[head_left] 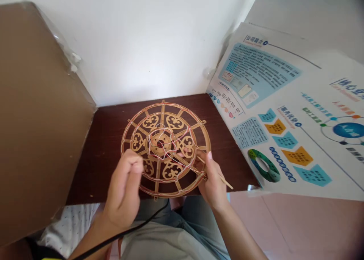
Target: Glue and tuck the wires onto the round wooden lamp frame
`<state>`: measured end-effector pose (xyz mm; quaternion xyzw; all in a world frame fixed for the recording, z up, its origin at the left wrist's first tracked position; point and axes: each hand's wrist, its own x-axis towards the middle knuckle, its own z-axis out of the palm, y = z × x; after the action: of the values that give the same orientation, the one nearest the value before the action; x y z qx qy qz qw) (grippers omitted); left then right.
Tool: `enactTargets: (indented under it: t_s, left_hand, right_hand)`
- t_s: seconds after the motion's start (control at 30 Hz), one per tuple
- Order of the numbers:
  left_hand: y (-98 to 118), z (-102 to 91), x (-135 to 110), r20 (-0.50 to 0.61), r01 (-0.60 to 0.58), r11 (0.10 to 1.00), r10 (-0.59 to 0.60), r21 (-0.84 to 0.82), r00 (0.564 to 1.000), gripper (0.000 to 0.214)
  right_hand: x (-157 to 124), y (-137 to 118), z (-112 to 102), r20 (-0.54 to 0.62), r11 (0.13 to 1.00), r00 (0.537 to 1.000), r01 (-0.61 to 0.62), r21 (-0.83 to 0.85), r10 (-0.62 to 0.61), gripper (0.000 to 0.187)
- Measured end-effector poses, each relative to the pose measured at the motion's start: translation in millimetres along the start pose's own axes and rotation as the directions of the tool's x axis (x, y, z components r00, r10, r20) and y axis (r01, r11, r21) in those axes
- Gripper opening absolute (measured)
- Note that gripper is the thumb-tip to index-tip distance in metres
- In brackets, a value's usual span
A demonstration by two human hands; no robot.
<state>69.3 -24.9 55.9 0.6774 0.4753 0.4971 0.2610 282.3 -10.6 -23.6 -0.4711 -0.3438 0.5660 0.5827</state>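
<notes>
A round, gold-brown openwork frame [157,168] with spokes and scroll-shaped cutouts is tilted above the dark tabletop. Thin red and white wires [174,140] run round its rings and loop about its hub. My right hand [212,182] grips the frame's lower right rim, thumb on top and fingers behind. A thin pale stick [226,181] also pokes out from under that hand's thumb. At the lower left rim my left hand [125,190] is closed, fingers curled in a pinch. Whatever it may hold is hidden.
The dark brown tabletop [99,146] meets a white wall [142,44] at the back. A brown panel [36,112] rises on the left, and a printed poster board [256,112] leans on the right. A black cord [119,235] crosses in front of my lap.
</notes>
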Motion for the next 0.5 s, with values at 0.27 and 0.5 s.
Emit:
enactTargets:
  t_s: [0.27, 0.5]
  left_hand:
    - [-32, -46.2, 8, -0.575, -0.039, 0.963, -0.127, -0.268, 0.808, 0.051]
    - [-51, -45.2, 2, -0.344, 0.201, 0.811, -0.438, -0.550, 0.830, 0.038]
  right_hand:
    - [5, -23, -4, 0.027, 0.956, 0.999, -0.030, 0.293, 0.023, 0.039]
    - [6, -38, -10, 0.031, 0.951, 0.995, -0.100, 0.291, 0.095, 0.035]
